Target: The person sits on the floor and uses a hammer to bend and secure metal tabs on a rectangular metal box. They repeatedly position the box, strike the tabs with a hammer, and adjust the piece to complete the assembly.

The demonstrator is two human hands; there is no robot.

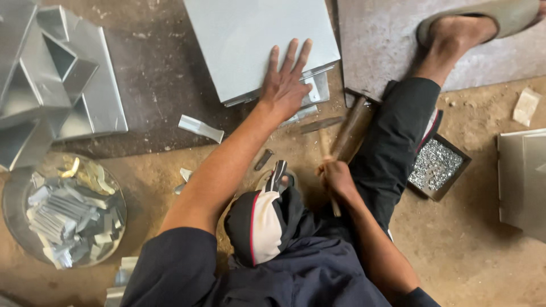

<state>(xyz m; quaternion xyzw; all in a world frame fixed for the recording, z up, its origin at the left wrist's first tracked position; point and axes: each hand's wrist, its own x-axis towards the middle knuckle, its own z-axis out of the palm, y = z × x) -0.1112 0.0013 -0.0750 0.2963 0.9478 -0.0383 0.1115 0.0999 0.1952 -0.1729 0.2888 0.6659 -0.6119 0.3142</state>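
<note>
Left hand (286, 85) is pressing flat, fingers spread, on the grey folded sheet-metal panel (256, 40) — right hand (336, 177) is clamping the wooden-handled hammer (348, 132) (head low beside the panel's edge); fastening looks unfinished.

The left hand (287, 85) lies flat, fingers spread, on the near right corner of a grey sheet-metal panel (250, 40) lying on the dirt floor (472, 250). The right hand (336, 177) is closed round the wooden handle of a hammer (348, 133), its head near that corner. A round dish of metal offcuts (65, 210) sits at the left, a square tray of shiny bits (437, 166) beside the outstretched leg.
</note>
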